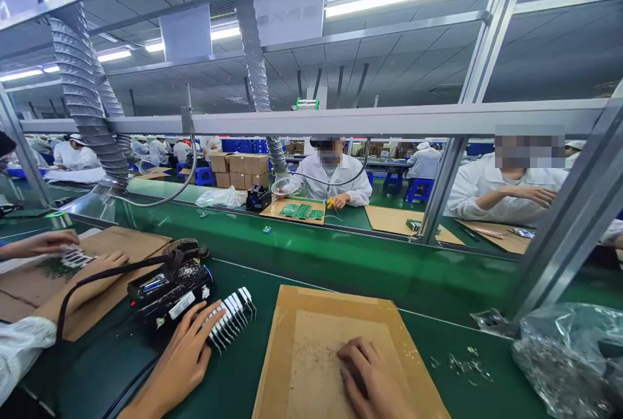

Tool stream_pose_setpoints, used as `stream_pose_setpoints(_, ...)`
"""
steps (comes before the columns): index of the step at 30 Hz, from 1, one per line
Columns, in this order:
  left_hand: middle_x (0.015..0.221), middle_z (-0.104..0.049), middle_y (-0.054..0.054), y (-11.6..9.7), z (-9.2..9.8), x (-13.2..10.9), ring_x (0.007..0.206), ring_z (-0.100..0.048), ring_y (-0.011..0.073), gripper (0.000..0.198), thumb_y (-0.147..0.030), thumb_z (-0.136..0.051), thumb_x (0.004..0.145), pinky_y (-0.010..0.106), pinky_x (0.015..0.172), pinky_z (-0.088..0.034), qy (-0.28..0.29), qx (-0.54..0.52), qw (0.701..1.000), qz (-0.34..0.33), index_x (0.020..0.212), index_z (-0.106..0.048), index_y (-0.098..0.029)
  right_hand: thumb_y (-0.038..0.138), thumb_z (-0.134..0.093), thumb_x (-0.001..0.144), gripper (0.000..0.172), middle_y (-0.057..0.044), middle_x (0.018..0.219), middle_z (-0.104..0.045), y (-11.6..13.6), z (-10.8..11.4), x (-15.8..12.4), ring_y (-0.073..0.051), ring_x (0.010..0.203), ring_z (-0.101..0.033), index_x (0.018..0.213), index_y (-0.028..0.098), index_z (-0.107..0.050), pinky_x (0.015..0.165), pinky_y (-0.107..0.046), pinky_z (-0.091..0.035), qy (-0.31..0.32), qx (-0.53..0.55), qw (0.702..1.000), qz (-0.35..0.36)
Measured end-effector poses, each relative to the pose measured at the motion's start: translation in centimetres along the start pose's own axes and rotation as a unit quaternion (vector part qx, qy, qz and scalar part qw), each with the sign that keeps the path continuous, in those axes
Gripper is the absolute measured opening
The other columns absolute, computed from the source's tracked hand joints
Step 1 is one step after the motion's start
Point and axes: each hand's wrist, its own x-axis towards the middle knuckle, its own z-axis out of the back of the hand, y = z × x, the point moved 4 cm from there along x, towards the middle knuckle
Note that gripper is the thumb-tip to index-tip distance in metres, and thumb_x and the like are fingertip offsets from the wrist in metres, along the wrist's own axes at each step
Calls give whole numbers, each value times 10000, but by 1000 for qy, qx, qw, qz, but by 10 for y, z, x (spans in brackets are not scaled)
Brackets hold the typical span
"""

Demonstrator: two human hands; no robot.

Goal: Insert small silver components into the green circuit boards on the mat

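My left hand (178, 360) grips a white plastic comb-like strip of connectors (230, 318) with rows of metal pins, just right of a black soldering station (170, 292). My right hand (372, 380) rests on a brown cardboard pad (311, 367) with its fingers curled. Anything in those fingers is hidden. Fine specks of debris lie across the pad. To my left, a co-worker's two hands (73, 263) work over a cardboard sheet (121, 244) with a white part.
A plastic bag of metal parts (564, 360) sits at the right, with loose metal bits (464, 364) beside it. A metal-framed rail (389, 119) and ribbed fume hoses (82, 95) rise beyond the green bench. Workers sit across the conveyor with circuit boards.
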Motion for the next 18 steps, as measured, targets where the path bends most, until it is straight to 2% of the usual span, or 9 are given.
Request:
stream_pose_setpoints(4, 1564, -445, -7, -4, 5, 3, 1449, -342, 299, 710, -37, -424, 812, 529, 1186, -364, 21, -14, 1000, 13, 1469, -474, -301, 260, -433, 944, 313, -138, 1206, -613, 15, 23, -3, -269, 1119, -593, 1174, 187, -631, 992, -412, -464, 89, 22, 995, -36)
stream_pose_setpoints(8, 1599, -386, -11, -2, 9, 8, 1459, -330, 298, 744, -29, -420, 811, 532, 1186, -363, 31, -17, 999, 18, 1494, -431, -322, 273, -446, 935, 299, -144, 1227, -606, 17, 41, 3, -272, 1164, -579, 1148, 175, -632, 1014, -399, -448, 132, 18, 990, -46)
stream_pose_setpoints(11, 1606, -372, 0, 2, 9, 12, 1463, -329, 294, 760, -27, -389, 830, 544, 1172, -383, 23, -18, 999, 20, 1529, -366, -325, 265, -458, 924, 282, -135, 1215, -624, 19, 47, 17, -272, 1155, -590, 1119, 181, -642, 995, -389, -456, 140, -4, 988, -58)
stream_pose_setpoints(14, 1574, -425, 0, 9, 2, 10, 1454, -354, 286, 752, -36, -373, 848, 543, 1164, -399, 2, -18, 1000, 15, 1538, -346, -335, 198, -467, 888, 286, -134, 1192, -651, 16, 48, 27, -273, 1155, -598, 1094, 172, -663, 993, -384, -460, 148, -42, 986, -65)
stream_pose_setpoints(16, 1554, -456, -10, 15, -5, 5, 1452, -366, 286, 725, -67, -384, 872, 535, 1163, -407, -29, -8, 999, 12, 1536, -345, -354, 172, -523, 831, 286, -144, 1175, -665, 5, 47, 23, -306, 1157, -602, 1066, 167, -684, 993, -415, -464, 138, -87, 984, -71)
stream_pose_setpoints(18, 1544, -472, -19, 21, -14, -1, 1452, -371, 293, 717, -99, -409, 884, 524, 1162, -413, -54, 13, 998, 4, 1544, -325, -367, 182, -623, 764, 286, -151, 1150, -679, -17, 48, 4, -362, 1144, -610, 1037, 185, -708, 984, -473, -472, 93, -116, 984, -102)
